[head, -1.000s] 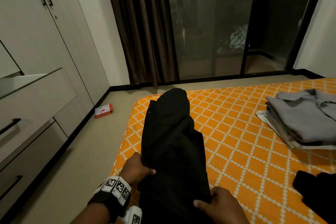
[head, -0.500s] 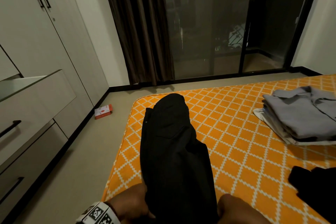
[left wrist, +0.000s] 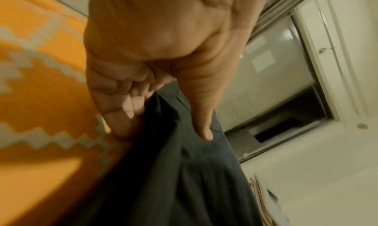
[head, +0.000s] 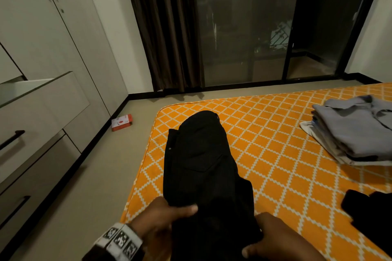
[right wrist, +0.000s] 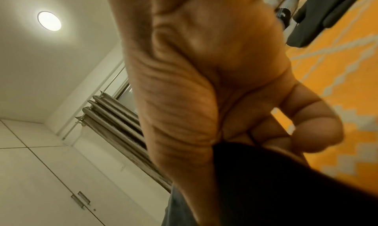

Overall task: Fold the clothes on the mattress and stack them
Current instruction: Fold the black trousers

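Black trousers (head: 201, 161) lie lengthwise on the orange patterned mattress (head: 275, 154), waistband end far from me. My left hand (head: 167, 214) grips their near left edge, thumb on top. In the left wrist view the left hand (left wrist: 163, 116) pinches the dark cloth (left wrist: 184, 173) between fingers and thumb. My right hand (head: 273, 237) holds the near right edge, and in the right wrist view its curled fingers (right wrist: 310, 129) close round the black fabric (right wrist: 286, 181). A folded stack topped by a grey shirt (head: 358, 127) sits at the right.
Another black garment (head: 371, 214) lies unfolded at the mattress's right near side. A wardrobe with an open drawer (head: 42, 99) stands left. A small red and white box (head: 121, 122) lies on the floor. Curtain and glass doors stand beyond.
Both hands have drawn back toward me along the trousers, still holding their edges, and the near part of the cloth has lifted and bunched. The view has tilted slightly.
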`<state>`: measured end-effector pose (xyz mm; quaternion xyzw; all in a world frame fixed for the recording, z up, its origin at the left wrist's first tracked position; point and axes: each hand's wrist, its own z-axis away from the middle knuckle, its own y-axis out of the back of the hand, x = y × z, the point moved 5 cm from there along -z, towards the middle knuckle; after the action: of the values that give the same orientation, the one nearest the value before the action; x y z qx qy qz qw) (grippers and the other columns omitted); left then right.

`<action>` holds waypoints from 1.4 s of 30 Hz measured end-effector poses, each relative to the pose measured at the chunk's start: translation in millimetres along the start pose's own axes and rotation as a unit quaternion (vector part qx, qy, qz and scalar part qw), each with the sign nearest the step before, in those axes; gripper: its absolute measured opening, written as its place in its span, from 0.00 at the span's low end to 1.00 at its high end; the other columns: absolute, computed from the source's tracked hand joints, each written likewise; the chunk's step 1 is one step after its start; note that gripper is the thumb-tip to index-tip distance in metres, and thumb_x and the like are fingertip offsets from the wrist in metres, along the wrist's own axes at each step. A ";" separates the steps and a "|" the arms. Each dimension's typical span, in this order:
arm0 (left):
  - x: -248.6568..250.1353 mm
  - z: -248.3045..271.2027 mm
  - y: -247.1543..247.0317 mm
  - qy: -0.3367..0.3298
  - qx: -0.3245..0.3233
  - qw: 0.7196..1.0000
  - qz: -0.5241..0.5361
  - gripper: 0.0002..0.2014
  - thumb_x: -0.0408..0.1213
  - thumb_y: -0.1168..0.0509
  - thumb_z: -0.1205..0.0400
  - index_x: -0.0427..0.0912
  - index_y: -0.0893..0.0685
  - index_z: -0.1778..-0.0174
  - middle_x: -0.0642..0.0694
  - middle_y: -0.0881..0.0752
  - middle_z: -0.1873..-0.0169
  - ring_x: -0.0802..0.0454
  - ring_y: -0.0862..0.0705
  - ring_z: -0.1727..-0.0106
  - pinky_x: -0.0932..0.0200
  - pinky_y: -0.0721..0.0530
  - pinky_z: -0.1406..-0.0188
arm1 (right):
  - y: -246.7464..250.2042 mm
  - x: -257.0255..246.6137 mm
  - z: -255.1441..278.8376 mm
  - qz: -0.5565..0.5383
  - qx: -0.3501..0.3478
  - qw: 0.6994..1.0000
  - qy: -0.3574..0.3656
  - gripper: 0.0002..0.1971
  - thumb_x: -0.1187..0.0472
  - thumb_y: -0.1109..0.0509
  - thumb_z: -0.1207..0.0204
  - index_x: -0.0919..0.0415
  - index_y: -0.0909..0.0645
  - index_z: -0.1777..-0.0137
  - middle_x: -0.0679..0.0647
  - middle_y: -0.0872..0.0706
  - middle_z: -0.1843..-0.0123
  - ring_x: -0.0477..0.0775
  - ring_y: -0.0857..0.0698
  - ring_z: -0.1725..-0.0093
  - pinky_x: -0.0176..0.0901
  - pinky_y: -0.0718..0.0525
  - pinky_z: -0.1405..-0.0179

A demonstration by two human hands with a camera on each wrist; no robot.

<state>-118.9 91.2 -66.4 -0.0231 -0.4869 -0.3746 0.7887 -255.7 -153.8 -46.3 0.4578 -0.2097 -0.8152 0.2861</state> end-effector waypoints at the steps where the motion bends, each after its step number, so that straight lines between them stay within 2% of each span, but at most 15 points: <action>1: -1.5 -5.2 7.5 0.002 0.035 0.999 0.010 0.24 0.46 0.10 0.37 0.35 0.09 0.55 0.50 0.07 0.67 0.55 0.08 0.65 0.62 0.12 0.65 | 0.2 -1.4 11.4 0.007 0.008 1.000 0.027 0.11 0.51 0.25 0.18 0.44 0.27 0.44 0.40 0.21 0.45 0.33 0.19 0.44 0.23 0.24 0.49; 3: -12.4 -19.8 17.0 0.000 0.074 0.997 -0.002 0.41 0.55 0.08 0.58 0.35 0.08 0.55 0.46 0.06 0.60 0.51 0.07 0.58 0.51 0.08 0.53 | 1.7 -1.5 28.7 0.045 0.023 0.997 0.058 0.09 0.49 0.39 0.08 0.38 0.32 0.51 0.37 0.22 0.49 0.21 0.24 0.48 0.17 0.32 0.47; 5: -20.9 -28.5 2.7 0.005 0.080 0.993 -0.088 0.43 0.53 0.13 0.59 0.40 0.09 0.46 0.50 0.07 0.51 0.54 0.09 0.49 0.56 0.11 0.42 | 9.6 4.8 39.2 0.071 0.025 0.997 0.025 0.13 0.36 0.49 0.09 0.36 0.35 0.54 0.14 0.31 0.43 0.13 0.32 0.49 0.19 0.34 0.42; 6: -26.5 -23.5 -6.9 -0.009 0.059 0.991 -0.119 0.48 0.52 0.14 0.57 0.44 0.11 0.37 0.53 0.09 0.43 0.57 0.13 0.41 0.61 0.14 0.39 | 12.9 10.0 41.1 0.081 0.014 0.997 0.002 0.20 0.23 0.51 0.20 0.38 0.34 0.53 0.11 0.32 0.45 0.15 0.29 0.51 0.21 0.32 0.42; 9: -35.5 -6.5 -26.6 -0.044 -0.048 0.985 -0.158 0.59 0.52 0.09 0.49 0.60 0.29 0.20 0.62 0.27 0.25 0.61 0.30 0.22 0.65 0.28 0.24 | 37.8 21.4 36.0 0.002 0.041 0.997 -0.066 0.53 0.08 0.32 0.60 0.47 0.24 0.42 0.38 0.16 0.44 0.33 0.19 0.46 0.33 0.22 0.47; 11: -26.6 0.5 -14.9 -0.047 -0.007 0.977 -0.206 0.60 0.63 0.12 0.48 0.59 0.31 0.19 0.58 0.24 0.26 0.54 0.25 0.22 0.60 0.23 0.27 | 45.1 24.5 27.7 -0.063 0.144 0.984 -0.088 0.54 0.14 0.21 0.69 0.42 0.23 0.42 0.44 0.14 0.44 0.43 0.15 0.45 0.41 0.18 0.52; 14: 10.4 -14.9 13.9 -0.069 0.186 0.923 -0.331 0.58 0.76 0.25 0.43 0.48 0.35 0.22 0.49 0.24 0.34 0.43 0.19 0.29 0.52 0.18 0.40 | 34.1 17.5 5.1 -0.127 0.262 0.956 -0.034 0.33 0.22 0.20 0.47 0.40 0.17 0.47 0.41 0.11 0.50 0.44 0.12 0.49 0.43 0.17 0.55; 17: 50.2 -63.7 28.9 -0.101 0.226 0.917 -0.313 0.44 0.74 0.31 0.28 0.41 0.27 0.28 0.42 0.19 0.35 0.41 0.16 0.34 0.50 0.17 0.43 | 8.4 15.4 -21.1 -0.044 0.254 0.966 0.006 0.14 0.34 0.24 0.24 0.41 0.15 0.47 0.38 0.12 0.48 0.44 0.12 0.43 0.41 0.16 0.45; 21: 68.2 -125.4 43.8 -0.019 0.229 0.961 -0.154 0.27 0.63 0.27 0.21 0.38 0.17 0.49 0.41 0.12 0.52 0.44 0.13 0.55 0.45 0.11 0.51 | -2.1 18.2 -36.0 0.036 0.226 0.973 -0.009 0.13 0.31 0.30 0.21 0.37 0.24 0.51 0.39 0.20 0.48 0.46 0.18 0.44 0.45 0.17 0.45; 23: 68.0 -143.0 51.1 0.008 0.255 0.960 -0.118 0.27 0.58 0.22 0.24 0.34 0.13 0.49 0.39 0.10 0.53 0.42 0.11 0.55 0.52 0.16 0.65 | -0.9 18.9 -37.9 0.025 0.228 0.973 0.004 0.13 0.31 0.30 0.22 0.36 0.24 0.51 0.39 0.20 0.48 0.44 0.18 0.44 0.45 0.16 0.44; 28: 64.6 -152.0 56.7 0.027 0.272 0.957 -0.092 0.15 0.43 0.22 0.25 0.33 0.13 0.55 0.41 0.12 0.63 0.44 0.13 0.64 0.60 0.26 0.75 | -2.8 20.8 -40.6 0.042 0.226 0.973 0.016 0.15 0.29 0.32 0.21 0.37 0.24 0.48 0.39 0.22 0.47 0.44 0.19 0.44 0.45 0.17 0.43; 33: 69.1 -133.4 89.4 0.001 0.330 0.943 -0.049 0.16 0.41 0.27 0.25 0.29 0.15 0.55 0.32 0.10 0.55 0.37 0.13 0.57 0.53 0.23 0.65 | 0.3 12.5 -29.2 0.017 0.245 0.969 0.013 0.13 0.34 0.25 0.24 0.39 0.20 0.56 0.41 0.21 0.50 0.43 0.18 0.46 0.47 0.15 0.44; 36: 51.1 -119.7 97.4 0.052 0.328 0.938 -0.096 0.36 0.40 0.24 0.25 0.25 0.27 0.25 0.27 0.16 0.34 0.31 0.14 0.37 0.46 0.17 0.46 | -0.3 7.2 -21.9 0.041 0.248 0.968 -0.011 0.13 0.38 0.22 0.28 0.44 0.15 0.64 0.41 0.21 0.51 0.44 0.19 0.43 0.49 0.16 0.43; 38: 39.3 -115.9 86.9 0.067 0.305 0.932 -0.186 0.42 0.39 0.25 0.19 0.28 0.42 0.18 0.28 0.20 0.28 0.30 0.17 0.30 0.44 0.18 0.38 | 2.6 1.0 -14.9 0.079 0.261 0.962 -0.025 0.13 0.38 0.22 0.30 0.45 0.16 0.65 0.41 0.24 0.51 0.47 0.21 0.41 0.47 0.18 0.44; 42: 59.2 -105.6 61.3 0.004 0.348 0.857 -0.380 0.43 0.42 0.27 0.19 0.37 0.46 0.16 0.32 0.28 0.24 0.31 0.23 0.26 0.36 0.20 0.33 | 9.4 -11.5 -4.7 0.089 0.274 0.958 -0.006 0.10 0.43 0.23 0.29 0.46 0.15 0.65 0.42 0.22 0.55 0.42 0.21 0.47 0.38 0.19 0.52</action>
<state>12.5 59.2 -55.2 0.4411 -0.5534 -0.4516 0.5434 -244.2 -153.7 -35.8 0.4930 -0.4666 -0.7007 0.2198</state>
